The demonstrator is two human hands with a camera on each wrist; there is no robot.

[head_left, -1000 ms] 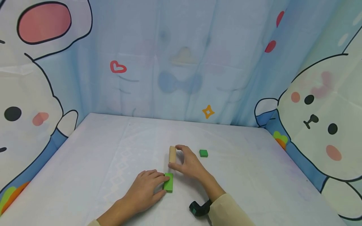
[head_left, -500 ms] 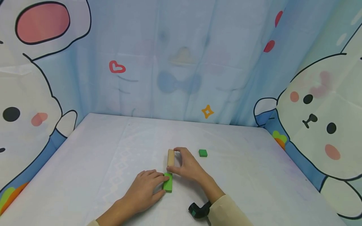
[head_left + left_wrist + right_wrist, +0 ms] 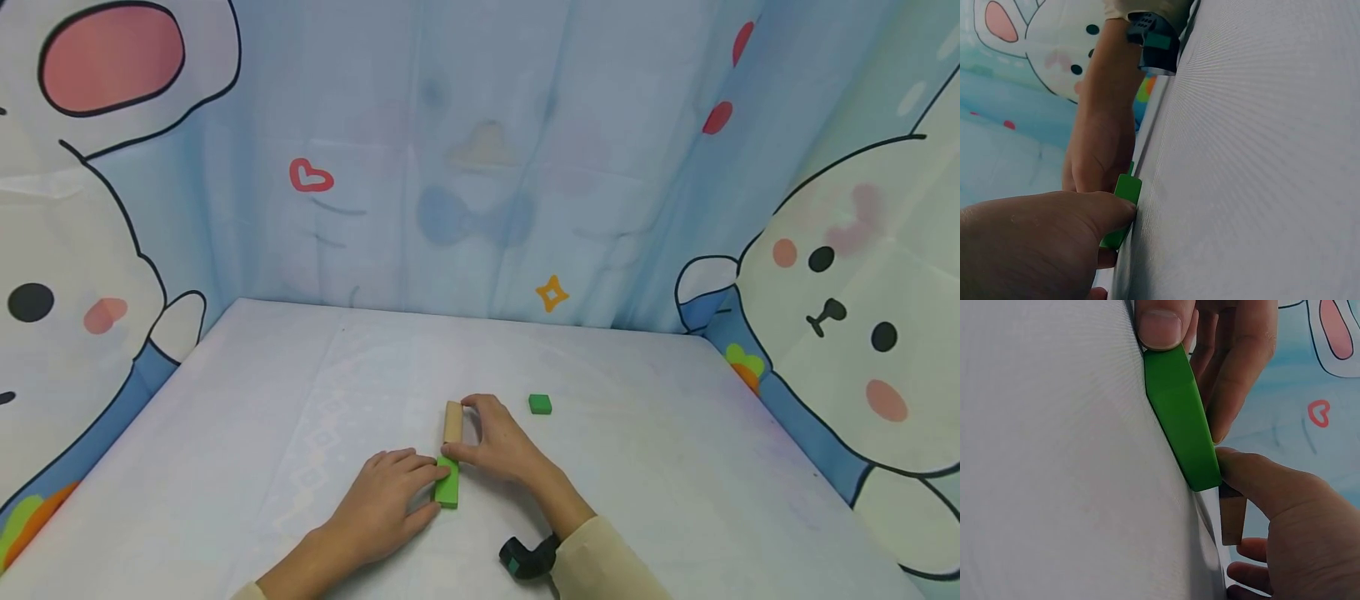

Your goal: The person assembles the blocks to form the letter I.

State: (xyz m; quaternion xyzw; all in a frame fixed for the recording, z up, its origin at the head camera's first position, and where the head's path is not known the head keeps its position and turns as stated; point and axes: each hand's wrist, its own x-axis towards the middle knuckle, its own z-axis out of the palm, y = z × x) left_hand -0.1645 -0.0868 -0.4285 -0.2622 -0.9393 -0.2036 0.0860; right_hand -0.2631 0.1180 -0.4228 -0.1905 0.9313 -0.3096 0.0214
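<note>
A light green rectangular block lies on the white tabletop. My left hand grips it, thumb at the near end and a finger on its far part. In line beyond it is a natural wood block, pinched between thumb and fingers of my right hand. The right thumb covers the joint, so I cannot tell whether the two blocks touch. The right wrist view shows the green block close up, with the wood block partly hidden behind the right thumb.
A small darker green block lies to the right of the right hand. A black wrist-worn device sits by the right sleeve. A blue cartoon-print curtain hangs behind the table's far edge, with printed sides left and right.
My right hand has brought the wood block toward me and slightly left, up to the far end of the light green block. The left hand has stayed in place.
</note>
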